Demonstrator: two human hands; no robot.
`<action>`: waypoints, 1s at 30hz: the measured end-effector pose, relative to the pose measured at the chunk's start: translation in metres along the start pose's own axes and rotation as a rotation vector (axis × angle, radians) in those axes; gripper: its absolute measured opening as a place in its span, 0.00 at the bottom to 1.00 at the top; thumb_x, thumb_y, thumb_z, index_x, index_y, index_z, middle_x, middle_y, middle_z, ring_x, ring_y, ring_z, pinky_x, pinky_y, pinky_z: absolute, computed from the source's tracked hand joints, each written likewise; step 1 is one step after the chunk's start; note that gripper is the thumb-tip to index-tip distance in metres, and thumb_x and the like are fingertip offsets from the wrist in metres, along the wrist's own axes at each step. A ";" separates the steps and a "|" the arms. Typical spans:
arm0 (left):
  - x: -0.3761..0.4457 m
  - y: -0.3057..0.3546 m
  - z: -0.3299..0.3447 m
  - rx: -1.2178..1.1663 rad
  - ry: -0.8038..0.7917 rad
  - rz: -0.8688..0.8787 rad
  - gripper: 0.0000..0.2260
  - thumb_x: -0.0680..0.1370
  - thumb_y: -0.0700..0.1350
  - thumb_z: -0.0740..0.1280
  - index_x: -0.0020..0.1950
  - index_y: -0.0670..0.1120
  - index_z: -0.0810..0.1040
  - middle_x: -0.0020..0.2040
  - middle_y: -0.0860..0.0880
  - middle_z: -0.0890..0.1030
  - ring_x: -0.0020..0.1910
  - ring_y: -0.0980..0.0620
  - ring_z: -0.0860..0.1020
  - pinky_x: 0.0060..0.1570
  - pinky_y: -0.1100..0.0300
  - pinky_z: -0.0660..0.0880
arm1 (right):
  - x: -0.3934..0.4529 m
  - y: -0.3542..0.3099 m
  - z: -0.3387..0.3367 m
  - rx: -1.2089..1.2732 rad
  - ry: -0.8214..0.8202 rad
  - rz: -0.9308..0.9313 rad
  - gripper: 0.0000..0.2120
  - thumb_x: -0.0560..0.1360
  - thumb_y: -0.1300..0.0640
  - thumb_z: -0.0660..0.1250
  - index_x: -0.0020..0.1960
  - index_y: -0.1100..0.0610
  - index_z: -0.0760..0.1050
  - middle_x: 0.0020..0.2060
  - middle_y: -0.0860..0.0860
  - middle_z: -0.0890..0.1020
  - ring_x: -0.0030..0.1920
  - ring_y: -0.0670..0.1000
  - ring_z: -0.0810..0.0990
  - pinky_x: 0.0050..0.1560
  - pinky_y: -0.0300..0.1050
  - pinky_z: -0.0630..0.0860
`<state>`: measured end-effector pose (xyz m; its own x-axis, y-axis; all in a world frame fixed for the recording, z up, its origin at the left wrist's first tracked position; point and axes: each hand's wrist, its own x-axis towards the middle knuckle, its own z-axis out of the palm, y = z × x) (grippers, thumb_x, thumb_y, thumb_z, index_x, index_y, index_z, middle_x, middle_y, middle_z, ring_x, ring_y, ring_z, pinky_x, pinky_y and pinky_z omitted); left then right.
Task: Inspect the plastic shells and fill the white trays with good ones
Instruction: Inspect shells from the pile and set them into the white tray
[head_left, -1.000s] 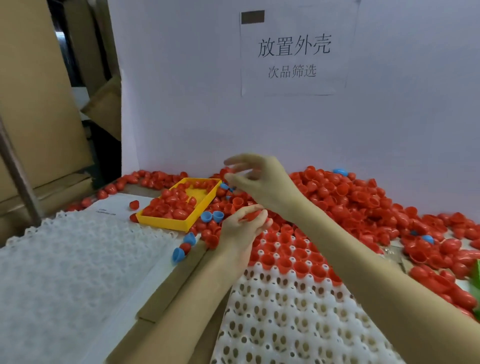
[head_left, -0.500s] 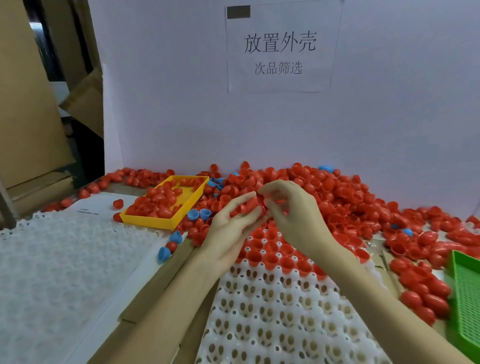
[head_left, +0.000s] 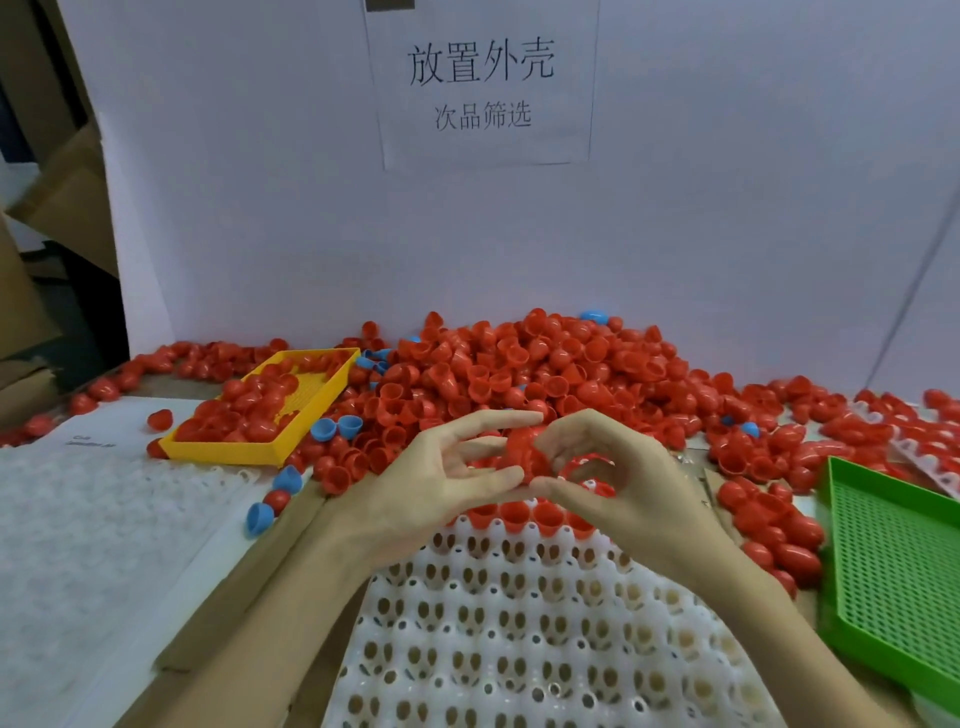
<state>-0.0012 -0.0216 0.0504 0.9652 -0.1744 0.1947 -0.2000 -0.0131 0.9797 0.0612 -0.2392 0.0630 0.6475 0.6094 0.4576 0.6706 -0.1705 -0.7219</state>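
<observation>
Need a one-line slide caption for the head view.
Both hands, left and right, hold a red shell over the partly filled white tray, before the red shell pile.

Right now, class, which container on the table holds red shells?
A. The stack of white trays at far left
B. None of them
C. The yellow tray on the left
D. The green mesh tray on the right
C: the yellow tray holds a heap of red shells, whereas the green mesh tray shows only bare mesh and no shells sit in the stack of white trays at far left.
</observation>
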 end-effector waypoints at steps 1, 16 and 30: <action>0.000 0.000 -0.001 -0.017 -0.031 0.005 0.22 0.81 0.44 0.73 0.74 0.57 0.75 0.66 0.52 0.82 0.66 0.46 0.81 0.64 0.56 0.78 | -0.001 0.001 -0.001 0.070 0.003 0.020 0.11 0.75 0.57 0.76 0.57 0.52 0.82 0.50 0.47 0.85 0.53 0.51 0.85 0.53 0.45 0.83; 0.000 -0.001 -0.006 -0.192 -0.183 -0.040 0.15 0.85 0.42 0.67 0.71 0.41 0.75 0.68 0.37 0.80 0.66 0.36 0.80 0.63 0.54 0.79 | -0.016 0.016 -0.022 0.413 0.096 0.210 0.15 0.79 0.43 0.71 0.59 0.52 0.81 0.51 0.56 0.86 0.49 0.56 0.84 0.58 0.51 0.79; -0.008 0.010 -0.077 -0.680 0.709 0.130 0.18 0.80 0.48 0.70 0.63 0.37 0.77 0.64 0.37 0.82 0.63 0.46 0.83 0.57 0.58 0.82 | -0.015 0.024 -0.040 0.416 0.189 0.229 0.12 0.77 0.45 0.71 0.55 0.50 0.84 0.50 0.55 0.87 0.52 0.59 0.85 0.59 0.52 0.79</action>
<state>0.0017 0.0554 0.0623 0.8643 0.4983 0.0686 -0.3868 0.5711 0.7240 0.0817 -0.2833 0.0597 0.8410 0.4351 0.3215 0.3280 0.0625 -0.9426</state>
